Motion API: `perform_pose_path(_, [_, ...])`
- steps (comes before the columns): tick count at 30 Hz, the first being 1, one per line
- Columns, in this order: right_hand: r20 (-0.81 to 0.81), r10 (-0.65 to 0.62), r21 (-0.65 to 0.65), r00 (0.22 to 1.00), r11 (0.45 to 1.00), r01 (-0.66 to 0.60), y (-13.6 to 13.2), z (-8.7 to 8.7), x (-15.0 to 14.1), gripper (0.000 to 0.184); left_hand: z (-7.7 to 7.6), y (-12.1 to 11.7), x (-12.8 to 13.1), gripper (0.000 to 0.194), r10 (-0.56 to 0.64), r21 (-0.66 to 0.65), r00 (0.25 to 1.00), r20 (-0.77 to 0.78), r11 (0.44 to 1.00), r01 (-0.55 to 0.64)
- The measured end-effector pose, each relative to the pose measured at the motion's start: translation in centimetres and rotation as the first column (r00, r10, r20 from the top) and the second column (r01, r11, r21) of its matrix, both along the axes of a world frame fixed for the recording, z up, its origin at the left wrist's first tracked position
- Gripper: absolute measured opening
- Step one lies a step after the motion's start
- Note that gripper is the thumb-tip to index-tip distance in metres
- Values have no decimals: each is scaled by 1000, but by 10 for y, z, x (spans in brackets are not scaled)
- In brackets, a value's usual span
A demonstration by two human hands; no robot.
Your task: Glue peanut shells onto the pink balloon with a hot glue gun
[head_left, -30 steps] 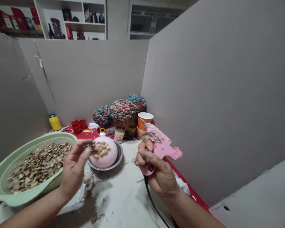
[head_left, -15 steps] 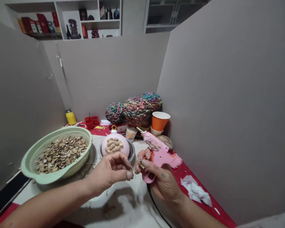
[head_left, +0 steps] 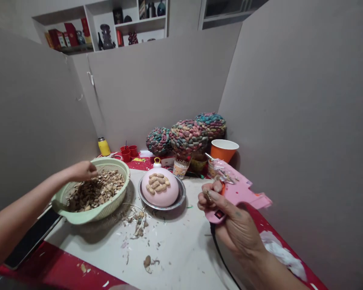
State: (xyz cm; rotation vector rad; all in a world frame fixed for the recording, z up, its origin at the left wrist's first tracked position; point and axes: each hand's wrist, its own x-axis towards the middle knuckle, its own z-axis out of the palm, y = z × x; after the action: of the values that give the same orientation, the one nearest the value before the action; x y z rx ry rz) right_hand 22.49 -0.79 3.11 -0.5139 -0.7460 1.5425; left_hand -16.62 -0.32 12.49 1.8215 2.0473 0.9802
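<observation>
Over the green colander [head_left: 75, 217], heaped with peanut shells [head_left: 104, 189], hovers my left hand [head_left: 84, 170], its fingers curled; whatever is in them is hidden. My right hand [head_left: 240, 225] grips a pink glue gun [head_left: 240, 191] by its handle, the nozzle pointing up and left. Between that hand's thumb and forefinger is a small brownish piece [head_left: 208, 195], probably peanut shell. A pink dome [head_left: 165, 198] rests in a metal bowl [head_left: 181, 200] between the hands, with several peanut shells [head_left: 158, 186] in a cluster on its top.
Three colourful shell-covered balls [head_left: 189, 137] stand at the back, beside an orange paper cup [head_left: 222, 151]. Shell scraps [head_left: 139, 221] lie on the white board [head_left: 175, 253]. A crumpled tissue [head_left: 286, 253] is at right, red cups [head_left: 126, 154] and a yellow bottle [head_left: 103, 147] at back left.
My left hand has left my right hand and moved left to above the colander. My right hand still holds the glue gun and the small piece. The view has shifted.
</observation>
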Motion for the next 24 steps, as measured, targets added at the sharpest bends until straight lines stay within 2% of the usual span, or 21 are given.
perform_pose_path(3, [22,9,3,1000,1000,-9,0,-3,-2,39,-11,3,-10,26,73,-14,985,-154,997,-76])
perform_pose_path(6, [46,10,3,999,1000,-10,1,-6,-3,39,-9,1,-5,23,89,42,969,-229,996,-81])
perform_pose_path(9, [76,5,39,997,999,-8,0,-9,-7,38,-8,-5,11,23,42,59,967,-250,998,-28])
perform_pose_path(12, [127,35,106,991,993,-48,-2,-13,-10,37,-16,-17,41,20,-60,40,975,-212,997,70])
perform_pose_path(15, [193,81,142,978,984,-109,-3,-19,-14,36,-32,-36,85,27,-194,103,981,26,976,191])
perform_pose_path(17, [215,95,157,972,979,-130,-5,-23,-16,35,-47,-48,118,23,-302,137,935,187,950,280])
perform_pose_path(20, [244,111,181,964,971,-157,-7,-28,-18,32,-69,-58,164,16,-437,194,797,417,899,392])
perform_pose_path(24, [242,110,174,964,973,-154,-9,-32,-19,35,-89,-51,200,22,-469,244,549,693,868,434])
